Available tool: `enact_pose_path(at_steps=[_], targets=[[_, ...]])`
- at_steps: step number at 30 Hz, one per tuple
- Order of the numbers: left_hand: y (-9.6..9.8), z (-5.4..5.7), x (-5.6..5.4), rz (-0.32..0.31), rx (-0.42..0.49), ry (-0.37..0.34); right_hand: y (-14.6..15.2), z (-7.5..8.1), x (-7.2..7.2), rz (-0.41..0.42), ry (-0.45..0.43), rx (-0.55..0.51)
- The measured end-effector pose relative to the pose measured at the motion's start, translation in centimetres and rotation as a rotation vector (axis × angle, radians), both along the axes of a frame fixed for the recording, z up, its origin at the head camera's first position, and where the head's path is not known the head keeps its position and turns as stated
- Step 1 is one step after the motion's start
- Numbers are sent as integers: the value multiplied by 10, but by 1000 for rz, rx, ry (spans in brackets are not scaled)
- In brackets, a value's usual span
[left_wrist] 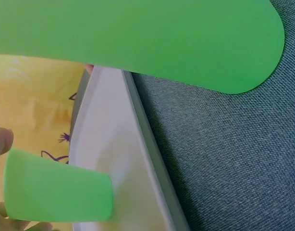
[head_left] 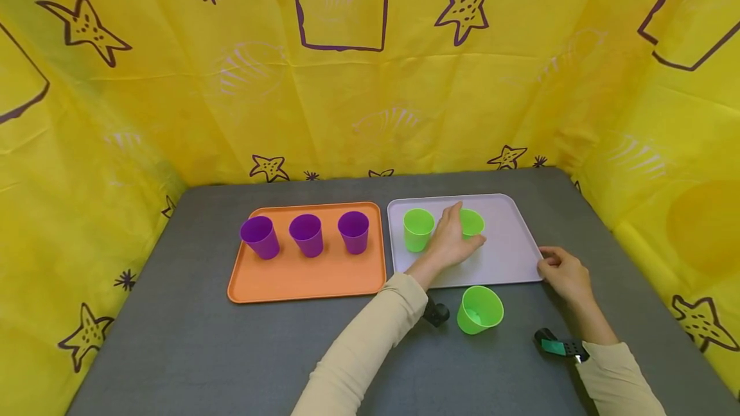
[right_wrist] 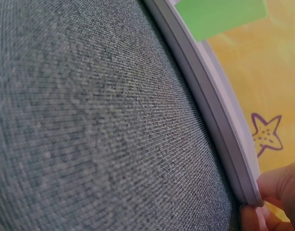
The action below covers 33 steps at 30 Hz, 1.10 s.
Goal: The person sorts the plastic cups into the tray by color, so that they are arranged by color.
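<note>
My left hand (head_left: 448, 242) grips a green cup (head_left: 473, 223) near its rim, over the middle of the pale lilac tray (head_left: 509, 255). In the left wrist view, the thumb and fingertips lie on either side of that cup (left_wrist: 61, 190), whose base is close to or on the tray. Another green cup (head_left: 418, 230) stands on the tray to the left. My right hand (head_left: 569, 275) pinches the tray's near right corner; the right wrist view shows thumb and fingers at its rim (right_wrist: 219, 125). A third green cup (head_left: 480, 310) stands on the table in front of the tray.
To the left lies an orange tray (head_left: 312, 278) bearing three purple cups (head_left: 260, 237) in a row. Grey cloth covers the table (head_left: 173, 345). Yellow patterned fabric (head_left: 324, 114) rises behind and at both sides. Each wrist wears a black camera mount (head_left: 561, 345).
</note>
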<state>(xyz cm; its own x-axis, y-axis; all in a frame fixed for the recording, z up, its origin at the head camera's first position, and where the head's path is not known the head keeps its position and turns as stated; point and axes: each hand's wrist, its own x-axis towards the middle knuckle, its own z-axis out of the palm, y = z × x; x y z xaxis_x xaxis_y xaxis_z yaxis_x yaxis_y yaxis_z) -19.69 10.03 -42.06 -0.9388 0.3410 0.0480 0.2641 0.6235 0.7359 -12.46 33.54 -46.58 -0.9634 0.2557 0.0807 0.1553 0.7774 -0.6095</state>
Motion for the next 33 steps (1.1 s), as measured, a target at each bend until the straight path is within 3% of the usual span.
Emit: enact_pose_path(at_steps=[9, 17, 24, 33], targets=[[-1, 9, 0, -65, 29, 48, 0, -1, 2, -5, -6, 0], [-6, 28, 6, -135, 61, 129, 1, -2, 0, -12, -7, 8], [-12, 52, 25, -277, 112, 145, 0, -2, 0, -22, -1, 20], [-17, 64, 44, -466, 30, 305, 0, -2, -1, -15, -6, 7]])
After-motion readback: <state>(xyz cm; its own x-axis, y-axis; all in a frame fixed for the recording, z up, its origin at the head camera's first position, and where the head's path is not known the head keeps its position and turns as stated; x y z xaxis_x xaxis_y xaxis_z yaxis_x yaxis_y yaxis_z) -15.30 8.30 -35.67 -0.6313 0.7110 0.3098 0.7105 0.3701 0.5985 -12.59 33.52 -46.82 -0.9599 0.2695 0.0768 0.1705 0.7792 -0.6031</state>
